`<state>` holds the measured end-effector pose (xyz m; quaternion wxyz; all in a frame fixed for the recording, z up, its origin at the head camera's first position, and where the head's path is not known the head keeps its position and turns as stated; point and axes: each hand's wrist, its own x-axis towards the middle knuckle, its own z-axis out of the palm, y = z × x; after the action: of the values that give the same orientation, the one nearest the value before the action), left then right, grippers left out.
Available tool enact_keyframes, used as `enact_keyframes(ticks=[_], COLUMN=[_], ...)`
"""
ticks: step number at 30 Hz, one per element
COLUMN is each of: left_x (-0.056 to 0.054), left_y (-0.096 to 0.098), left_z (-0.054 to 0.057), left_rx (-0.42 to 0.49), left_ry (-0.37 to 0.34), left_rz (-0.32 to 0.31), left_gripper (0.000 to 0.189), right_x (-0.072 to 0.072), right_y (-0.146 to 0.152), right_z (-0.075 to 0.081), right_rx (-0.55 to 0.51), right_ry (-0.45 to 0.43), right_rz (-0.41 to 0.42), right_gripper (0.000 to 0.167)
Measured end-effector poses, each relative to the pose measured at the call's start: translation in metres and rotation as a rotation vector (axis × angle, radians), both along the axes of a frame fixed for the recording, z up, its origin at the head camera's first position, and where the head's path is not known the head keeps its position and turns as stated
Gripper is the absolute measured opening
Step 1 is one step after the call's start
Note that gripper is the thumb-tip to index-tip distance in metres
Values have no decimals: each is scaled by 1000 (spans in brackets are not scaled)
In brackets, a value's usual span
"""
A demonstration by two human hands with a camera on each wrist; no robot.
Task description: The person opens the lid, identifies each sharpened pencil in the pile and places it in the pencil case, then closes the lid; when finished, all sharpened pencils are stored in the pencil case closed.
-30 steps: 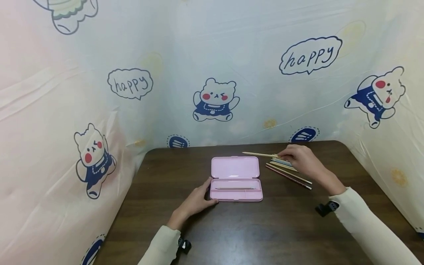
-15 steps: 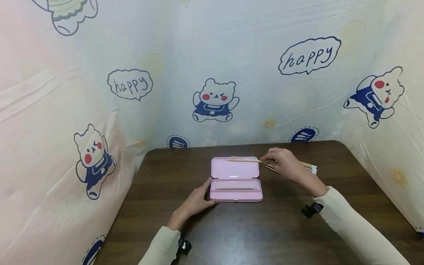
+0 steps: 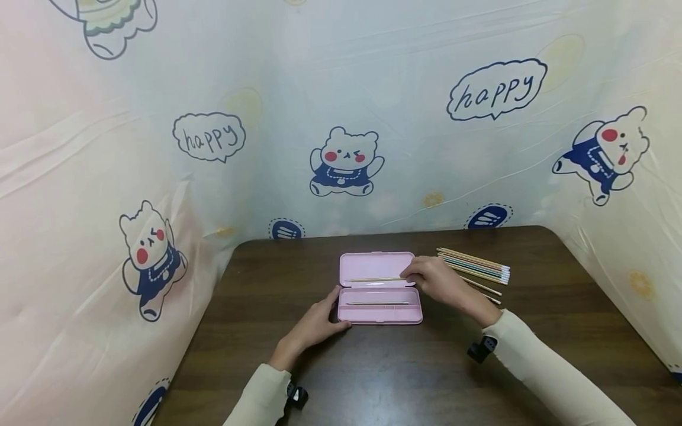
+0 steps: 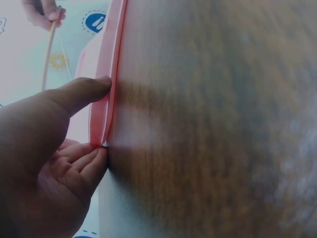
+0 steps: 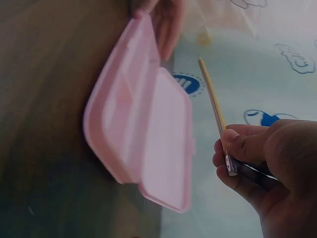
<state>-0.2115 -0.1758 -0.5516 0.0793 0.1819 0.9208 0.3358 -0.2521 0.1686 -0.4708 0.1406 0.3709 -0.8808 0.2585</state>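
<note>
While gripping the open pink pencil case (image 3: pixel 367 314) by its left end with the left hand (image 3: pixel 315 321), pinching a pencil (image 3: pixel 377 279) over the case's lid (image 3: pixel 373 265) with the right hand (image 3: pixel 436 279). Laid out on the desk (image 3: pixel 426 367), right of the case: more pencils (image 3: pixel 474 265). Lying inside the case: another slim pencil (image 3: pixel 375 303).

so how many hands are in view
2: the left hand, holding the left end of the open pink case, and the right hand, at the lid's right side, holding a pencil.
</note>
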Motion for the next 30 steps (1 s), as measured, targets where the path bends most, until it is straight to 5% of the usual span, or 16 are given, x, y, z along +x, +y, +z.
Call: enact_keyframes(ticks=[13,19,30], left_x=[-1,-2,-1], left_y=[2,3,1], left_z=[1,1,0], left_rx=[-27,-23,-25], left_ry=[-21,-28,-29], left_rz=[6,15,16], left_gripper=[101,100,101], right_x=[-2,-3,2], right_y=[-7,-8,-10], right_z=[-39,-55,-58], right_rx=[42,64,177], right_ry=[-178,-177,-180], right_rz=[-23,-33,3], right_gripper=[18,18,27])
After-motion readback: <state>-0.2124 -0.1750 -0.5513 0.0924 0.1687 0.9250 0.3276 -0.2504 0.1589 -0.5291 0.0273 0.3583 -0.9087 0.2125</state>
